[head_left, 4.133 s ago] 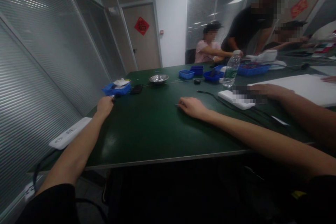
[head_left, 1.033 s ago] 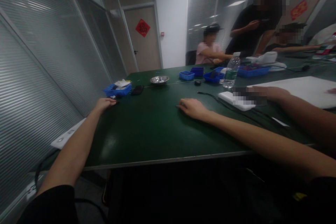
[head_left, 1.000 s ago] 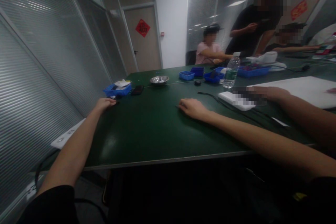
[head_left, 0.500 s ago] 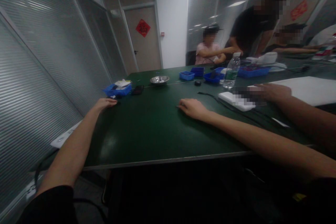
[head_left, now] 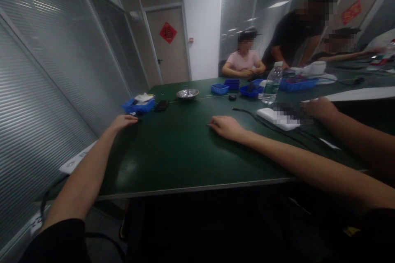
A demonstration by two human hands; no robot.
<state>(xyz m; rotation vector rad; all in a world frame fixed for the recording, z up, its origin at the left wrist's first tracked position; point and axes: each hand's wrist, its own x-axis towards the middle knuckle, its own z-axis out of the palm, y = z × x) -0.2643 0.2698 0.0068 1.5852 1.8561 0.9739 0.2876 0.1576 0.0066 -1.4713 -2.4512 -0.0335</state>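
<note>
My left hand (head_left: pixel 125 121) rests at the left side of the green table (head_left: pixel 173 152), just in front of a blue tray (head_left: pixel 138 106). Its thumb and fingers are pinched together around a small dark thing that I cannot make out. Near the middle of the table lies my right hand (head_left: pixel 226 127), with the fingers curled closed. A thin, pale tip pokes out past those fingers; the rest of it is hidden. Beyond both hands sit a shiny metal bowl (head_left: pixel 187 95) and a flat black object (head_left: pixel 161 105).
A water bottle (head_left: pixel 273 84), a white box-shaped device (head_left: pixel 277 118) and a black cable (head_left: pixel 247 113) lie to the right. A co-worker's hand (head_left: pixel 322 109) reaches in there. Small blue trays (head_left: pixel 219 88) stand farther back, before a seated person (head_left: pixel 245 61).
My two hands stay put. At the right, the big white sheet has lifted or shifted, baring a dark area beside the co-worker's hand. The seated person has drawn an outstretched arm back in.
</note>
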